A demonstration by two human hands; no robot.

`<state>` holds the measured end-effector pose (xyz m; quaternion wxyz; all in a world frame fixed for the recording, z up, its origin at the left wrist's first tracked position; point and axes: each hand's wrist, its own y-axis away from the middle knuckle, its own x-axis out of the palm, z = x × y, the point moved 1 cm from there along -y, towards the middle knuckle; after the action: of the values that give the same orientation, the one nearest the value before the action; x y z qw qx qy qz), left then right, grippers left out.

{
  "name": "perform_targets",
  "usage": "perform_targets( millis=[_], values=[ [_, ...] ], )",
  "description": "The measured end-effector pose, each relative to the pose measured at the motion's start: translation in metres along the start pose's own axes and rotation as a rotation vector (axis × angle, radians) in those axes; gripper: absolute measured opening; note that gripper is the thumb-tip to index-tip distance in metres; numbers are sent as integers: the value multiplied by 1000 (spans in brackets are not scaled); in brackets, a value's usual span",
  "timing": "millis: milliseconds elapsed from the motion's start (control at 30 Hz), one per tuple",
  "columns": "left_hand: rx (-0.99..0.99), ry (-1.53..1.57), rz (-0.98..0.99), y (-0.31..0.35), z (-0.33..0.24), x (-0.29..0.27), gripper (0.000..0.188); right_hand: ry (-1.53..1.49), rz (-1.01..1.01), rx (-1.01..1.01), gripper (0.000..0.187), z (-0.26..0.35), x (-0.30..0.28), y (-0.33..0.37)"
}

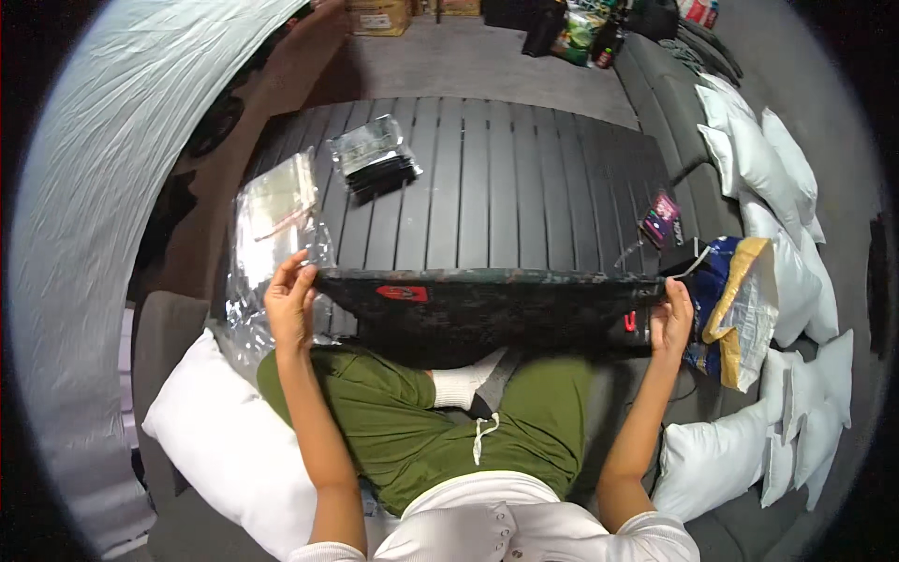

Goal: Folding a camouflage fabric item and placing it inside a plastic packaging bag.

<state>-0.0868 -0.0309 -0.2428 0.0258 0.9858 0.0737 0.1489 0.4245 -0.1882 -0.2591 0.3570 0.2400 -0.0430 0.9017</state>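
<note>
A wide, dark camouflage-patterned fabric panel (496,314) is stretched between my hands, above my lap and along the near side of the table. It has a red patch (403,293) near its left end and a small red tag (630,322) near its right. My left hand (289,304) is closed, pinching the panel's upper left corner. At the upper right corner, my right hand (670,320) pinches it the same way. The panel's lower part is in shadow, so its full shape cannot be made out.
On the black slatted table (524,206) lie a crumpled clear plastic bag (245,304), a clear packet with black contents (375,155) and a small purple packet (661,221). A blue and gold sack (735,309) stands at the right. White pillows (229,436) flank me.
</note>
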Motion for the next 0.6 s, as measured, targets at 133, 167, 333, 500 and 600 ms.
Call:
perform_targets(
  millis=[133, 167, 333, 500, 600],
  values=[
    [-7, 19, -11, -2, -5, -5, 35, -2, 4, -14, 10, -1, 8, -2],
    [-2, 36, 11, -4, -3, -8, 36, 24, -25, -44, 10, -3, 8, -5],
    [1, 95, -12, -5, -2, -6, 31, 6, 134, -49, 6, 6, -2, -8],
    [-224, 7, 164, -4, -6, -15, 24, -6, 126, -52, 6, 8, -9, -11],
    [-401, -93, 227, 2, -5, -19, 19, 1, 123, -54, 6, 7, -7, -9]
  ],
)
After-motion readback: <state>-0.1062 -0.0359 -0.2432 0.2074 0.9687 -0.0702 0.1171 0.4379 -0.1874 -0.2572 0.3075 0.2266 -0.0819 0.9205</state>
